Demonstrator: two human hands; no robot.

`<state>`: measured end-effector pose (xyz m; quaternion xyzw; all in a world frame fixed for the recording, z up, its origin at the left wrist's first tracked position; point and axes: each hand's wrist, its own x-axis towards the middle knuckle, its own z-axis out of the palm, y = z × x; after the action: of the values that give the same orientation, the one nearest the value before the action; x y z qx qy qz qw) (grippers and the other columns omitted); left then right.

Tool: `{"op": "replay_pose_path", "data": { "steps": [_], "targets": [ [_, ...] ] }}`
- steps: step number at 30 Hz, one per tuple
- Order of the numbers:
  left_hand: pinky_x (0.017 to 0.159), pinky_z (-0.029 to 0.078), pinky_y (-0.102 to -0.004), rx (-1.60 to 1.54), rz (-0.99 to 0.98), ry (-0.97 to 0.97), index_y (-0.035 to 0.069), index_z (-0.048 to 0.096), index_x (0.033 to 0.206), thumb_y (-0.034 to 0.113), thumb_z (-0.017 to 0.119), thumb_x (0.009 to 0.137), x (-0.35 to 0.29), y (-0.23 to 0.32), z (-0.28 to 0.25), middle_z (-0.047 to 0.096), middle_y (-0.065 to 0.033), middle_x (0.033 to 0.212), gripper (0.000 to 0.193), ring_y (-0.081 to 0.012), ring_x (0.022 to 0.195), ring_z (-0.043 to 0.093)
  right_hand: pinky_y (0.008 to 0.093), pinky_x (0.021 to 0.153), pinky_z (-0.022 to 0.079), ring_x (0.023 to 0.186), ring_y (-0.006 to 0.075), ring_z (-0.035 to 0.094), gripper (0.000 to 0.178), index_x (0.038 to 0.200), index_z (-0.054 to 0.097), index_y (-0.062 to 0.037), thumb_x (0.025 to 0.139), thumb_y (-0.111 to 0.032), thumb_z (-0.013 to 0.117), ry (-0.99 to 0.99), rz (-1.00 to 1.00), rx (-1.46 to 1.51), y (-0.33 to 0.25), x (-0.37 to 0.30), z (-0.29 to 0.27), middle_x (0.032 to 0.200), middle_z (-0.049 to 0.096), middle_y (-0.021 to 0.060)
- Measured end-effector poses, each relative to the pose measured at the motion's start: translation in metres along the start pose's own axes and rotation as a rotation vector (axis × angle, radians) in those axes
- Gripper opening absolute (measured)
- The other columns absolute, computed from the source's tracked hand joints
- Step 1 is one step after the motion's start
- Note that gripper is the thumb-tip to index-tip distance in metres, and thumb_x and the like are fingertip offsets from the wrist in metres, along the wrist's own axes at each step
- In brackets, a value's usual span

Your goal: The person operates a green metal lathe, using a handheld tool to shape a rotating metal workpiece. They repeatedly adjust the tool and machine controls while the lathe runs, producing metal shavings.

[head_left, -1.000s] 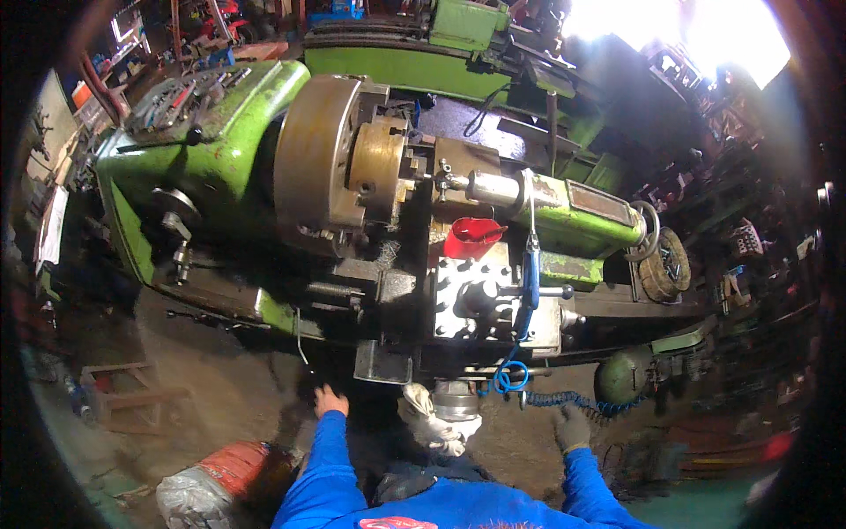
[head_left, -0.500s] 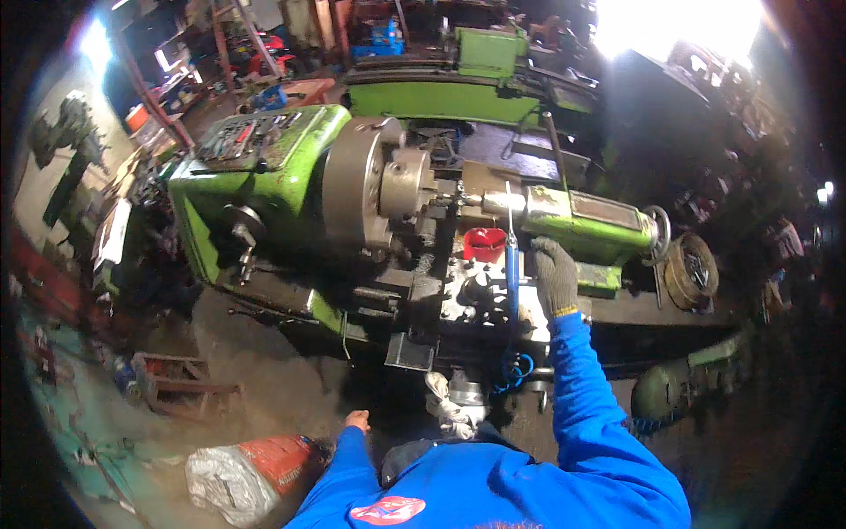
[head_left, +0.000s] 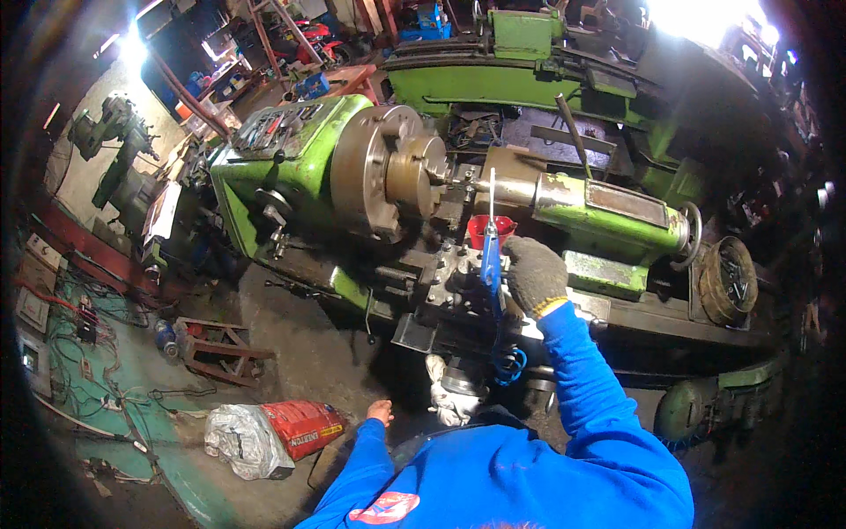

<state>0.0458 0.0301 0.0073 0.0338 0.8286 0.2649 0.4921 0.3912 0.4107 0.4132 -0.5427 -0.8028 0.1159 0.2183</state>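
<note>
My right hand (head_left: 538,275), in a grey knit glove, is closed beside the tool post of a green lathe. Its curled fingers appear to grip a blue air blow gun (head_left: 491,264), though the contact is partly hidden. The gun's thin metal nozzle points away from me, and a blue coiled hose (head_left: 509,366) hangs below. Just behind the gun is a red container (head_left: 505,226). My bare left hand (head_left: 379,412) hangs low near my body, its fingers loosely curled with nothing visible in them. The lathe chuck (head_left: 361,176) grips a round metal workpiece (head_left: 411,181).
The green tailstock (head_left: 599,207) stands right of the tool post, near a round tub (head_left: 727,280) of metal pieces. Hand tools cover the headstock (head_left: 304,154). A red and white sack (head_left: 300,428) and a rusty metal frame (head_left: 220,348) lie on the floor at left.
The view has tilted and shifted, so the lathe slants more. The gloved right hand and blow gun appear farther left against the red container. My left hand stays low.
</note>
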Motion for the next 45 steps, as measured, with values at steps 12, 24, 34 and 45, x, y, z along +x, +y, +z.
{"op": "replay_pose_path", "data": {
  "steps": [12, 24, 34, 45],
  "targets": [
    [0.055, 0.052, -0.0394, 0.144, 0.018, -0.253, 0.018, 0.066, 0.133, 0.043, 0.065, 0.107, 0.014, -0.029, 0.001, 0.069, -0.0041, 0.098, 0.037, -0.0201, 0.074, 0.07, 0.052, 0.099, 0.059, 0.115, 0.0388, 0.075, 0.039, 0.119, 0.081, -0.0081, 0.096, -0.028, 0.057, -0.172, 0.308, 0.016, -0.011, 0.02, -0.009, 0.123, 0.077, 0.0205],
    [0.059, 0.055, -0.0411, -0.008, 0.044, -0.259, 0.018, 0.062, 0.134, 0.043, 0.063, 0.107, 0.003, -0.013, -0.017, 0.071, -0.0046, 0.102, 0.036, -0.0221, 0.081, 0.072, 0.0493, 0.108, 0.055, 0.128, 0.0384, 0.07, 0.049, 0.129, 0.078, -0.0072, 0.094, -0.039, 0.063, -0.195, 0.531, 0.097, -0.024, 0.021, -0.012, 0.137, 0.073, 0.0194],
    [0.051, 0.051, -0.0304, 0.193, 0.117, -0.381, 0.013, 0.066, 0.133, 0.03, 0.063, 0.11, -0.024, -0.017, 0.031, 0.07, -0.0035, 0.096, 0.029, -0.0156, 0.072, 0.07, 0.0473, 0.109, 0.055, 0.131, 0.0362, 0.069, 0.048, 0.131, 0.078, -0.0092, 0.095, -0.038, 0.065, -0.174, 0.594, 0.08, -0.024, 0.025, -0.01, 0.14, 0.072, 0.0184],
    [0.051, 0.054, -0.0337, 0.329, 0.094, -0.306, 0.01, 0.07, 0.126, 0.032, 0.064, 0.108, -0.015, -0.044, 0.008, 0.07, -0.0052, 0.099, 0.029, -0.0191, 0.076, 0.071, 0.0472, 0.111, 0.054, 0.132, 0.0365, 0.068, 0.048, 0.131, 0.078, -0.0086, 0.093, -0.036, 0.066, -0.176, 0.624, 0.084, -0.021, 0.026, -0.011, 0.14, 0.071, 0.0196]
  ]
}}
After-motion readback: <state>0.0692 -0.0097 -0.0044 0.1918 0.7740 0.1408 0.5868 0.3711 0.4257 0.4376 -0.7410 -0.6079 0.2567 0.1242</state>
